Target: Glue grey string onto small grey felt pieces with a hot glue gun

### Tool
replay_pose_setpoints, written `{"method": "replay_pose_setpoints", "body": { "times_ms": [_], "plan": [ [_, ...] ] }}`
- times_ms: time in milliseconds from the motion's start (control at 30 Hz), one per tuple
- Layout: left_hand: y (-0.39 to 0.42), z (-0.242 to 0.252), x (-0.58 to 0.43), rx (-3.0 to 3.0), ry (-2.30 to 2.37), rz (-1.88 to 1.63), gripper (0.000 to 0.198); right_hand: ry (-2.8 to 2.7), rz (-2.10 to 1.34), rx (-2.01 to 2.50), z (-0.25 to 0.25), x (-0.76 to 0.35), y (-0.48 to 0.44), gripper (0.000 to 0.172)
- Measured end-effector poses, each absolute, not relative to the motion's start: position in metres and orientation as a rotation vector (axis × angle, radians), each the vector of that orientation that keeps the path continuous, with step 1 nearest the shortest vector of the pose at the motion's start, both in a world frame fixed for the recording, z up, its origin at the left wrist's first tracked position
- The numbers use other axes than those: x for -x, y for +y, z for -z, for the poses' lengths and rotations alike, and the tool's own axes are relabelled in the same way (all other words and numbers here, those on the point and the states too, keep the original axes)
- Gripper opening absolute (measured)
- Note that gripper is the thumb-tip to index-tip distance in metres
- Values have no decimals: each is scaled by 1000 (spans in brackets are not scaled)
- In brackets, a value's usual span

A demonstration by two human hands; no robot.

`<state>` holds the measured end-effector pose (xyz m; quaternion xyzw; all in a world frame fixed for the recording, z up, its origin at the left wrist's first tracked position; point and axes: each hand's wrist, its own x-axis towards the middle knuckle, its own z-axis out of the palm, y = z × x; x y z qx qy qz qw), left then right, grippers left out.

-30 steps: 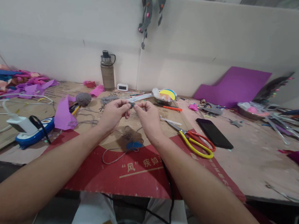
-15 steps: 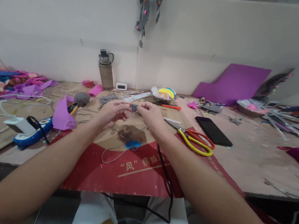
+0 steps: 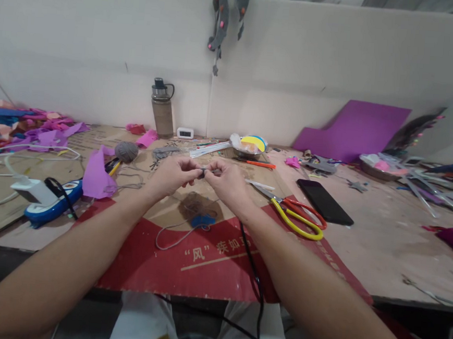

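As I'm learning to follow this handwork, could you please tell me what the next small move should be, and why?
Probably steady the small dark piece with the left hand and ease back the right hand slightly, because both pinch close around it and hide much of it from view.

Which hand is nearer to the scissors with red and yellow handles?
Right. The right hand is just left of the scissors; the left hand is farther left, beyond the right hand.

phone (image 3: 324, 202) on the right's smooth n kinda glossy, scissors (image 3: 277, 200) r metal w/ plastic-y grips (image 3: 291, 225), yarn ball (image 3: 126, 151) on the left's fuzzy n matt
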<state>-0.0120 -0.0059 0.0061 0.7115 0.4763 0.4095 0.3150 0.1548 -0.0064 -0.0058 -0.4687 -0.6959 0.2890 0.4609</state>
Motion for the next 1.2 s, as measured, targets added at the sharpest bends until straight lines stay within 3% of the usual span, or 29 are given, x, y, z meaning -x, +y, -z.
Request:
{"method": "replay_pose_setpoints", "body": {
  "times_ms": [533,767,900,1200],
  "plan": [
    [-3,-4,12,-1697,1183,-1176,15,-1662,-841,1017,4,-157,-2,12],
    [-5,-14,15,-1610,1098,-971,22,-1668,-841,1114,-3,-159,-6,13],
    [-3,-17,20,-1650,1122,-1007,27,-1713,-788,1173,-3,-160,-7,14],
    [-11,-17,13,-2160,1342,-945,17,-1935,-478,1198,2,-158,-9,10]
  ]
}}
